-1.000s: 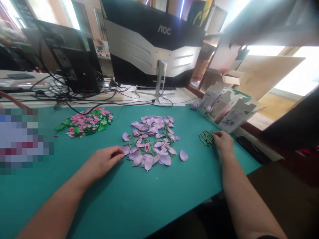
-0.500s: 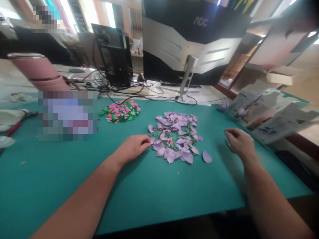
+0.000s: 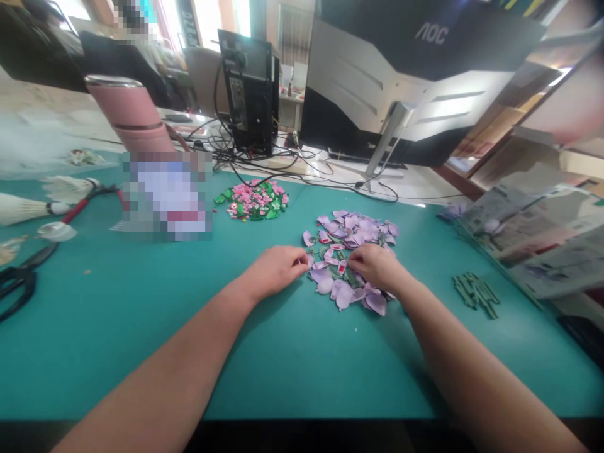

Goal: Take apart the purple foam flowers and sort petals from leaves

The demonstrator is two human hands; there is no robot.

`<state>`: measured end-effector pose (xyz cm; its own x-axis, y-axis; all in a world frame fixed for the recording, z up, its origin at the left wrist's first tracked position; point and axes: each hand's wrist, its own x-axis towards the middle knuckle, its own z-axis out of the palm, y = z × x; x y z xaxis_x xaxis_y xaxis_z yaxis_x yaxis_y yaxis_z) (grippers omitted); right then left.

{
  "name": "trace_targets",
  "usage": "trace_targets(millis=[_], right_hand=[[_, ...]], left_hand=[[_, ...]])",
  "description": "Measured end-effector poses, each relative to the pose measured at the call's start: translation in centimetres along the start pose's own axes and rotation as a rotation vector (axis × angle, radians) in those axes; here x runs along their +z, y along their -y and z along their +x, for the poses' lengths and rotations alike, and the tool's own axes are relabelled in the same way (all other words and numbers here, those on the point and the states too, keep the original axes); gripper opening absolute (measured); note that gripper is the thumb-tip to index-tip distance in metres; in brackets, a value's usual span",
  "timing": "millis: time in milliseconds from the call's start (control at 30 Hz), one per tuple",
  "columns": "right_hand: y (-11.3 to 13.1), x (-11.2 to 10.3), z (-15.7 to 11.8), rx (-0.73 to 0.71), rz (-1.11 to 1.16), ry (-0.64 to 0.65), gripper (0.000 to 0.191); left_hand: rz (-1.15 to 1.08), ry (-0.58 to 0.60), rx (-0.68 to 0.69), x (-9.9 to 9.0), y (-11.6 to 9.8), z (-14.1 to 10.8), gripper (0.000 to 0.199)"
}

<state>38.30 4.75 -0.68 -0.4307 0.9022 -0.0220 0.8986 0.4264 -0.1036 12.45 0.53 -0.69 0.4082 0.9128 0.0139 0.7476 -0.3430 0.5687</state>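
- Handling, right side: my right hand [image 3: 377, 264] reaches into the heap of lilac petal pieces [image 3: 343, 294]. I judge a light pinch from above best, since the pieces overlap and a broad grasp would likely drag neighbours along.
- Handling, left side: my left hand [image 3: 276, 270] sits low at the heap's near-left edge. Resting it lightly there should help keep loose petals together without pressing on them.
- Caution: the green pieces [image 3: 351, 277] lie tangled among the petals. I would part them with the fingertips before lifting.
- Grip, right: thumb and fingers drawn close together; whether anything is caught between them, I cannot tell.
- Grip, left: thumb and forefinger nearly meeting, a petal at their tips; I cannot confirm that it is held.
- Position of the heap: between my two hands, spreading both beyond and nearer than my right fingertips. A red-centred piece [image 3: 341, 268] lies just left of those fingertips.
- Surroundings: green sticks [image 3: 476, 292] lie apart, to the right of my right hand; a pink-and-green pile [image 3: 257, 200] lies beyond my left hand.
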Motion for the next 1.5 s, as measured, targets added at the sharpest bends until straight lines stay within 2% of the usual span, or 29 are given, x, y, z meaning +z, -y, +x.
trace_targets(millis=[200,500,633,833,933,1000,1067,1133,1200,1300,1400,1500], right_hand=[[1.1,0.0,1.1,0.108,-0.111,0.107,0.021],[3.0,-0.3,2.3,0.194,-0.102,0.119,0.016],[2.8,0.1,2.6,0.239,0.007,0.078,0.015],[1.1,-0.6,1.7,0.263,0.331,-0.038,0.013],[-0.9,-1.1,0.7,0.278,0.744,-0.176,0.012],[-3.1,-1.2,-0.2,0.290,0.990,-0.280,0.014],[-6.1,-1.3,-1.5,0.330,1.027,-0.400,0.019],[-9.6,-1.3,-3.4,0.421,0.858,-0.524,0.024],[-13.3,-1.3,-5.8,0.551,0.547,-0.618,0.027],[-17.9,-1.1,-9.7,0.722,0.330,-0.710,0.029],[-21.1,-0.2,-12.7,0.859,0.222,-0.736,0.030],[-23.2,1.1,-14.2,0.948,0.153,-0.723,0.029]], left_hand=[[0.005,-0.009,0.024,0.1,-0.1,-0.1,0.020],[0.015,-0.003,0.021,0.1,-0.2,-0.1,0.019],[0.010,-0.004,0.027,0.1,-0.1,-0.1,0.018],[0.006,-0.005,0.026,0.2,0.3,0.0,0.019],[0.012,0.011,0.014,0.1,0.4,0.1,0.021],[0.016,0.023,-0.001,0.0,0.5,0.2,0.023],[0.017,0.035,-0.014,0.0,0.5,0.3,0.025],[0.016,0.043,-0.023,-0.1,0.8,0.5,0.028],[0.020,0.050,-0.032,-0.1,1.1,0.8,0.030],[0.031,0.076,-0.059,-0.1,1.5,1.0,0.034],[0.034,0.089,-0.103,-0.1,2.0,1.2,0.039],[0.026,0.083,-0.138,0.0,2.6,1.3,0.042]])
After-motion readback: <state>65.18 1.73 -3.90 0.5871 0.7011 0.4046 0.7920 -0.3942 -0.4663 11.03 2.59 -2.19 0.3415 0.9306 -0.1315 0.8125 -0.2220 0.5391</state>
